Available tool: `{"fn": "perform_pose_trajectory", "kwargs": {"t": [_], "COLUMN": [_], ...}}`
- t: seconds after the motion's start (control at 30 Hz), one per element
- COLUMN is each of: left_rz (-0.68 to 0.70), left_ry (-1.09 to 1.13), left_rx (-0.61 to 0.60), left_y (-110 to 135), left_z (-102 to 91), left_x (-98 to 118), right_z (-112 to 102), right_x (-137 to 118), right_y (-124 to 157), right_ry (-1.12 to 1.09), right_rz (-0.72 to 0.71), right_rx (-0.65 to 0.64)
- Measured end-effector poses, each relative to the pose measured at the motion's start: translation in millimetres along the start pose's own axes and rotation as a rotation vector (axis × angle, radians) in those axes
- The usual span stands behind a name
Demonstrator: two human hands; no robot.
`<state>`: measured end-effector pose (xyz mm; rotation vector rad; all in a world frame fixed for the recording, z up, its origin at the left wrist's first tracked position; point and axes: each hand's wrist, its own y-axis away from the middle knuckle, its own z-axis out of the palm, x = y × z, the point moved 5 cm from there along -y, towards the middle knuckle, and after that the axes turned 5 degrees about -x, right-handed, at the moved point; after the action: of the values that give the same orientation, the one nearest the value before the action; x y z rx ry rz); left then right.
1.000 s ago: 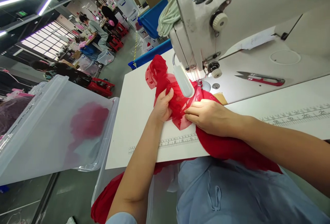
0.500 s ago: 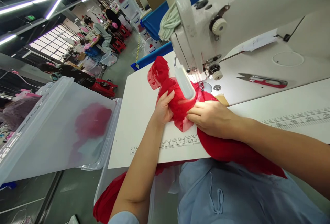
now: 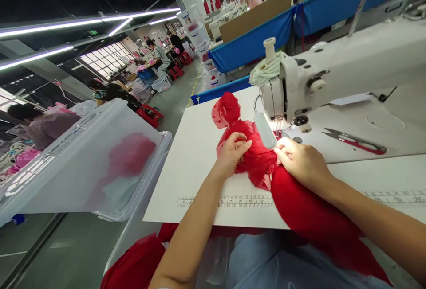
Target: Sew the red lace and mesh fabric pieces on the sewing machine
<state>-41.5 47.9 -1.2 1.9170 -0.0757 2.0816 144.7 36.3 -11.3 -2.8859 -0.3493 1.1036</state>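
Sheer red fabric (image 3: 254, 136) lies bunched on the white sewing table (image 3: 173, 178), running under the needle area of a white sewing machine (image 3: 279, 87). My left hand (image 3: 233, 154) pinches the fabric left of the needle, thumb and forefinger together. Close in front of the presser foot, my right hand (image 3: 299, 160) grips the fabric's edge with curled fingers. A longer red piece hangs from beneath my right hand over the table's front edge toward my lap. The machine's white lamp (image 3: 265, 130) hides part of the cloth by the needle.
Thread snips (image 3: 354, 140) with red handles lie on the machine bed at right. A printed ruler (image 3: 233, 201) runs along the table's front. Left of the table stands a translucent plastic bin (image 3: 80, 160) with red fabric inside. Several people sit at work farther back.
My view has tilted up and shifted. My left hand's thumb and forefinger have drawn into a pinch, and my right hand has moved nearer the presser foot, its fingers more curled.
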Motion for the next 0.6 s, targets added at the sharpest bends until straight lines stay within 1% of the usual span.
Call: {"fn": "perform_pose_trajectory", "kwargs": {"t": [0.07, 0.13, 0.23, 0.4, 0.6], "left_rz": [0.062, 0.091, 0.100, 0.076, -0.004], "left_ry": [0.019, 0.057, 0.109, 0.176, 0.253], "left_rx": [0.071, 0.087, 0.093, 0.104, 0.088], "left_y": [1, 2, 4, 4, 3], "left_z": [-6.8, -9.5, -9.8, -8.1, -5.6], "left_x": [6, 9, 10, 5, -1], "right_z": [-2, -2, -3, -3, -4], "right_x": [1, 0, -4, -7, -6], "right_y": [0, 0, 1, 1, 0], "right_ry": [0.007, 0.026, 0.054, 0.055, 0.017], "right_rz": [0.050, 0.085, 0.109, 0.115, 0.130], "right_rx": [0.003, -0.009, -0.036, -0.056, -0.044]}}
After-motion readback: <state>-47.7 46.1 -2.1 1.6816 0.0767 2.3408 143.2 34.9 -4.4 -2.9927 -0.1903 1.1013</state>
